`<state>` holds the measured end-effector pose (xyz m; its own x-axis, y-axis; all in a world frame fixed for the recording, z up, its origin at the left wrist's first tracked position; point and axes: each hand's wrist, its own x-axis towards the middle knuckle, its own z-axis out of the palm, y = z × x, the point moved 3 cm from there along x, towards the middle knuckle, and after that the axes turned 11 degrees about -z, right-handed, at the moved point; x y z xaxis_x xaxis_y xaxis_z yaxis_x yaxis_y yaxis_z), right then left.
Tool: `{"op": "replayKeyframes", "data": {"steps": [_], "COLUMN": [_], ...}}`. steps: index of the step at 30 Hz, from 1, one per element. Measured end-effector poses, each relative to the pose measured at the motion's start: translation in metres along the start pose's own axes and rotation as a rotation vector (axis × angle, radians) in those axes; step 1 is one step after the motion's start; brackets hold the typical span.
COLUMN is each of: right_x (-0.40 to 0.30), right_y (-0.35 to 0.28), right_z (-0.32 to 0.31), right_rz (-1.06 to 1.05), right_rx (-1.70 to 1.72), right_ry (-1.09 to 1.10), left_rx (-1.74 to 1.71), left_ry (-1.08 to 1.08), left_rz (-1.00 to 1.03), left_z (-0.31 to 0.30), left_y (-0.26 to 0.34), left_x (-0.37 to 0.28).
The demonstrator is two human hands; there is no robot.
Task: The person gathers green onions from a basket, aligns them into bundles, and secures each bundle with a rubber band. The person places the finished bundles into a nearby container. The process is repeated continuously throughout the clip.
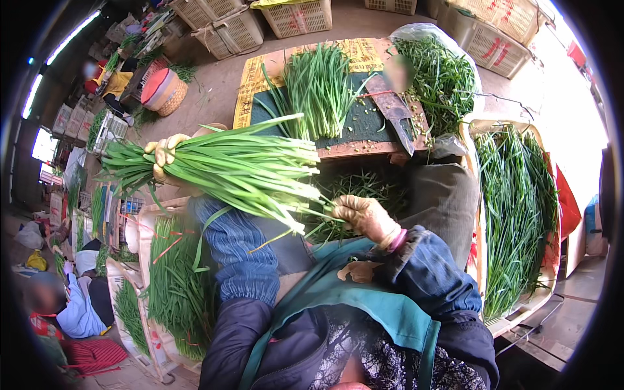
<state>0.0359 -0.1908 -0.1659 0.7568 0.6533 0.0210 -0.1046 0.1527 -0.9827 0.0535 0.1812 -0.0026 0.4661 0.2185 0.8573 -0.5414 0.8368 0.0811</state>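
Note:
My left hand (165, 155), in a pale glove, grips a thick bunch of green chives (239, 163) near the leafy end. The bunch lies sideways across my view, its pale cut stems pointing right and fanning apart. Gloved too, my right hand (364, 219) is beside those stem ends, fingers closed on a few thin stalks. More chives (317, 92) rest on a low work board (243, 102) with a dark green mat. A broad, stained cleaver (390, 109) lies at the board's right, among cut bits.
Crates of chives stand at my right (516, 214) and left (178, 282). Loose greens (438, 78) fill a plastic bag beyond the cleaver, and scraps (360, 190) lie below the board. Plastic crates (297, 17) line the back. Two other people sit at the left.

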Motion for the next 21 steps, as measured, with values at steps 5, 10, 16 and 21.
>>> {"op": "replayKeyframes", "data": {"steps": [5,10,16,21], "right_x": [-0.014,0.005,0.034,0.028], "right_y": [-0.006,-0.045,-0.078,-0.063], "right_z": [-0.058,-0.024,0.059,0.049], "right_rz": [-0.004,-0.439,-0.113,-0.025], "right_rx": [-1.081,-0.665,0.424,0.428], "right_ry": [-0.214,-0.089,-0.043,-0.086], "left_rx": [0.154,0.082,-0.328,-0.054], "left_ry": [0.206,0.040,0.178,0.124], "left_rz": [0.097,0.087,0.189,0.144], "left_z": [0.014,-0.002,-0.002,-0.023], "left_y": [-0.009,0.002,-0.017,0.016], "left_x": [-0.001,-0.003,-0.004,-0.008]}}
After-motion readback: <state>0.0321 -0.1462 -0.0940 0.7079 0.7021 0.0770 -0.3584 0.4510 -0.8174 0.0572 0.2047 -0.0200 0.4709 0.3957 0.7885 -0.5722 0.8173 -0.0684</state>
